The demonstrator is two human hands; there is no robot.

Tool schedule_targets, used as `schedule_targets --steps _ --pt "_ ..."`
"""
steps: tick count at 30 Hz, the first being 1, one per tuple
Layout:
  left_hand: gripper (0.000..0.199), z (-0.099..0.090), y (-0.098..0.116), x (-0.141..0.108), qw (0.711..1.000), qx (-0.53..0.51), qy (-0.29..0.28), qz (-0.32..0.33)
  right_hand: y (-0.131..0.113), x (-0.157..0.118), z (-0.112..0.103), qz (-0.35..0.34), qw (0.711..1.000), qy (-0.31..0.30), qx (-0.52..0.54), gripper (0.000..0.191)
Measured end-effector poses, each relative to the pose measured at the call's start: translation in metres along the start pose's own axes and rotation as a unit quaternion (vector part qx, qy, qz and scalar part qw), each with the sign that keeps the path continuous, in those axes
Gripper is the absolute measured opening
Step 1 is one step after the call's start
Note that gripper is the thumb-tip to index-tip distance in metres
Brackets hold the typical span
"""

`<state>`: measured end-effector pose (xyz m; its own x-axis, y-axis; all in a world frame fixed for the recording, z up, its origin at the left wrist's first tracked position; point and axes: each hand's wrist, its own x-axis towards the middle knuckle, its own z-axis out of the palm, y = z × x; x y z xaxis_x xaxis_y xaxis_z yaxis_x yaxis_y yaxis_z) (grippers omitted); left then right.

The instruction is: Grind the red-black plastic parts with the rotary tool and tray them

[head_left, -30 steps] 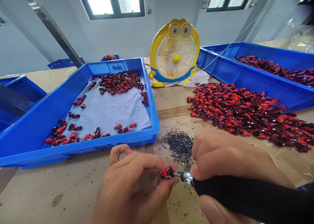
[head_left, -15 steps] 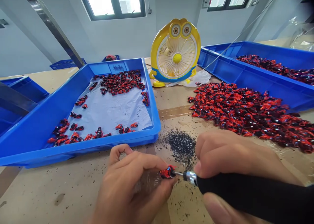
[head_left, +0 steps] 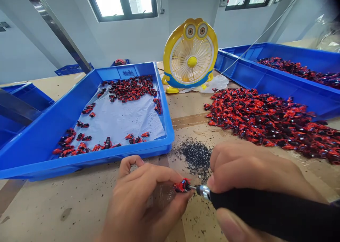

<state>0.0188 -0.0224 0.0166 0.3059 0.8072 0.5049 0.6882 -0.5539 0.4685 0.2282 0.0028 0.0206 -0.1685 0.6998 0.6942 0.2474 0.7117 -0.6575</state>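
Between the thumb and index finger of my left hand (head_left: 148, 196) is a small red and black part (head_left: 182, 185), low in the middle of the view. My right hand (head_left: 249, 174) is wrapped round a black handheld tool (head_left: 265, 208) with a silver collar and a thin metal tip. That tip touches the right end of the part, or enters it; which one I cannot tell. Just beyond my fingers lies a heap of black shavings (head_left: 196, 157) on the tabletop (head_left: 87, 203).
A blue tray (head_left: 169, 128) at the left holds many red and black parts on a white sheet. More lie in a large pile (head_left: 255, 114) at the right, before another blue tray (head_left: 268, 77). A yellow fan (head_left: 191, 62) stands at the back.
My right hand and the tool have shifted slightly left, bringing the silver collar nearer the part. The left hand has barely moved and keeps its pinch.
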Motion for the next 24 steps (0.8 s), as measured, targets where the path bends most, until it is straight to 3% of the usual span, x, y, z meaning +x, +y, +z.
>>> schedule_targets --steps 9,14,18,24 --pt "0.031 0.003 0.001 -0.003 0.999 -0.035 0.002 -0.021 -0.012 -0.009 -0.017 0.039 0.999 0.023 -0.004 0.019" --pt "0.03 0.001 0.002 -0.003 0.999 -0.027 0.009 -0.022 -0.007 -0.003 -0.016 0.017 0.999 0.023 0.018 0.041" --pt "0.029 0.001 0.003 0.0 0.999 -0.03 -0.002 -0.02 -0.008 -0.002 -0.012 0.014 1.0 0.021 0.019 0.044" --pt "0.03 0.002 -0.001 -0.002 0.999 -0.043 -0.015 -0.009 -0.004 -0.005 -0.012 0.028 0.999 0.02 0.017 0.025"
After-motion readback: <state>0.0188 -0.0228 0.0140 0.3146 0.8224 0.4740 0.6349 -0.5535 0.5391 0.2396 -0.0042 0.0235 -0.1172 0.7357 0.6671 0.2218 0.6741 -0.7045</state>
